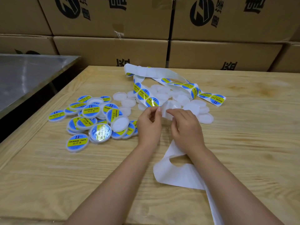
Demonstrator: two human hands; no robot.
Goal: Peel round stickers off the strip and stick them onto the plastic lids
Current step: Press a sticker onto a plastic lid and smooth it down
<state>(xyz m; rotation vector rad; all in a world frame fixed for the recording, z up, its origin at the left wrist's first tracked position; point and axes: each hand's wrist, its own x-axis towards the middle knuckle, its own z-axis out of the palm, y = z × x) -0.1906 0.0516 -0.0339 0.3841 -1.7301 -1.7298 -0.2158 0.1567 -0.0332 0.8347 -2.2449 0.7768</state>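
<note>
A white backing strip carrying round blue-and-yellow stickers loops across the middle of the wooden table. My left hand pinches the strip just below the sticker nearest to me. My right hand grips the bare strip beside it, fingers curled round it. The used blank strip trails under my right wrist toward the table's near edge. Bare white plastic lids lie heaped under the strip. Lids with stickers on them are piled to the left.
Stacked cardboard boxes with black print form a wall behind the table. A grey metal table stands at the left, separated by a dark gap. The near half of the wooden table is bare wood.
</note>
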